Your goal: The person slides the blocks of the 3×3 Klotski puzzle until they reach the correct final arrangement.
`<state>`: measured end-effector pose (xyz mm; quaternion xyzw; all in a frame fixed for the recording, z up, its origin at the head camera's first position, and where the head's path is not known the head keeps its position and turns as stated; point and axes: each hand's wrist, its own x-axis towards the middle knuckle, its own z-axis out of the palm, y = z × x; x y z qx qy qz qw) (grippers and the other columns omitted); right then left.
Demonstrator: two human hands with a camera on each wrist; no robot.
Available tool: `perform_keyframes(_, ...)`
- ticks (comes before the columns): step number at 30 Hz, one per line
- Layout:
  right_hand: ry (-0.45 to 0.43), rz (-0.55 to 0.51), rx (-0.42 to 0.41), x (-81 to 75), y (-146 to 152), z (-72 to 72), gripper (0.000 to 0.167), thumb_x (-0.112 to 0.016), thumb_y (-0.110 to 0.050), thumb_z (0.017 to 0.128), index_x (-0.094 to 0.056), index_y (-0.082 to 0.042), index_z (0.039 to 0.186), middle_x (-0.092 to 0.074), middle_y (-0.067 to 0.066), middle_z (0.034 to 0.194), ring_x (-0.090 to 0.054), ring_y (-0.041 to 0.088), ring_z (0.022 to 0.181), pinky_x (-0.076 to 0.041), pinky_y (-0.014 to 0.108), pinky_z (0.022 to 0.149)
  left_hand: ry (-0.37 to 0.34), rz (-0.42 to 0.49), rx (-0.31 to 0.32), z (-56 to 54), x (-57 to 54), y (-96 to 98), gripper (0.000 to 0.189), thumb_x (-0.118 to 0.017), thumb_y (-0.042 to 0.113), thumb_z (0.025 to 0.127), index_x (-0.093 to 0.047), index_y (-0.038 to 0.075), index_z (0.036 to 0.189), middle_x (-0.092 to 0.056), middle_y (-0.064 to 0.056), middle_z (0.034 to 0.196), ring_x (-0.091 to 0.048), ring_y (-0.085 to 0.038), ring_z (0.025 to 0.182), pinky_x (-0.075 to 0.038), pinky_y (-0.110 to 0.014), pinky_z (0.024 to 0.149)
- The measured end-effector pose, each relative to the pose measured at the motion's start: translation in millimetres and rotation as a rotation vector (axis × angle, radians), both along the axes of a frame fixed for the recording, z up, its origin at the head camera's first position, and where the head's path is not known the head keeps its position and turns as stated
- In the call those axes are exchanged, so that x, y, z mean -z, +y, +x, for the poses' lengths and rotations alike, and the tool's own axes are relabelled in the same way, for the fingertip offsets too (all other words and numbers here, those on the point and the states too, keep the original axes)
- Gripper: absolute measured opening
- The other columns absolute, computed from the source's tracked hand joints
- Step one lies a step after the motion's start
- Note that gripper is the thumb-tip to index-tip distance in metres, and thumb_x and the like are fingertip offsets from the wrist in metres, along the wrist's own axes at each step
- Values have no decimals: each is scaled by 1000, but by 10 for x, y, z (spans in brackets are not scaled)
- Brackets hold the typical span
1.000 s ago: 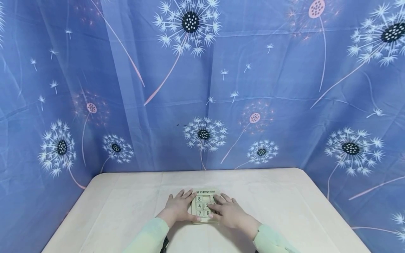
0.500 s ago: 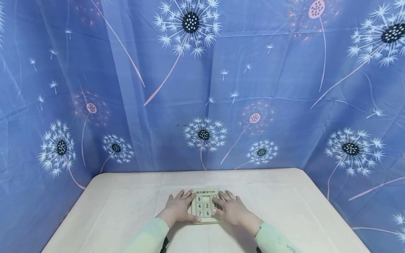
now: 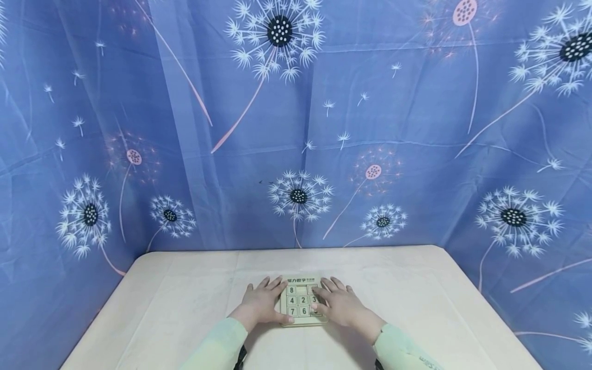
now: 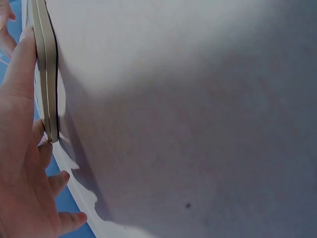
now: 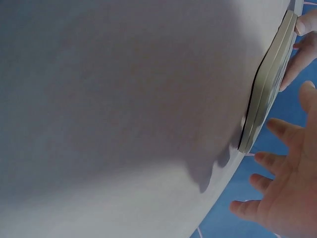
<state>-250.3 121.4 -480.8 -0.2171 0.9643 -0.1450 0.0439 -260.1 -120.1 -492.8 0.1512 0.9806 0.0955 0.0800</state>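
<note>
A pale wooden number sliding puzzle (image 3: 302,319) lies flat on the table, with dark lettering along its far edge. Its tiles show 8 at the far left, then 4, 2, 3 and, nearest, 7 and 6. A vacant slot sits beside the 8. My left hand (image 3: 262,304) rests on the puzzle's left side, thumb at the near corner, other fingers spread toward the far corner. Over the right side is my right hand (image 3: 343,304), fingers extended, partly hiding the right-hand tiles. In the right wrist view, its fingers (image 5: 285,131) stand spread just off the puzzle's edge.
The cream-covered table (image 3: 194,293) has rounded far corners. Behind it and along both sides hangs a blue curtain (image 3: 240,205) with a dandelion print. Pale green sleeves (image 3: 217,344) cover both forearms.
My right hand has drawn back to the right from across the tiles, uncovering the 2, the 3 and more of the right column. My left hand has stayed in place.
</note>
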Motion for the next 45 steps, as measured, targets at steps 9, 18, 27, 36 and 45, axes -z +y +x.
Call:
perform_keyframes(9,1,-13,-22,8,60,17,57,-56,-50,101,-58,-12,144,-47,23,158,-38,50,148,-33,78,114,-1,5,6,6,-20,-14,100,-77,71,75,-45,21,156,-39,-1,166,-36,-37,154,-32,-72,119)
perform_keyframes(18,-11,-11,-11,48,2,-29,56,-56,-49,102,-60,-11,143,-47,22,158,-37,50,149,-32,77,115,-7,6,3,18,-30,-6,100,-77,71,75,-45,21,156,-40,-2,166,-37,-38,153,-32,-72,119)
perform_keyframes(27,-12,-18,-28,43,-120,-47,53,-56,-48,102,-62,-14,142,-46,20,158,-37,51,148,-31,78,114,4,-4,4,5,-13,-2,100,-76,72,75,-45,21,156,-40,-1,166,-37,-38,153,-33,-72,119)
perform_keyframes(36,0,-19,-48,70,-134,-48,53,-55,-49,102,-61,-15,143,-47,20,158,-39,51,148,-34,78,113,-1,-1,11,2,24,-2,101,-76,72,75,-44,21,156,-40,-1,166,-37,-38,153,-33,-72,118)
perform_keyframes(45,13,10,-82,-58,47,147,54,-57,-47,101,-61,-11,141,-47,24,157,-39,52,147,-32,80,112,1,7,4,-7,21,-5,101,-77,71,75,-45,21,156,-40,-1,166,-36,-37,154,-32,-72,119)
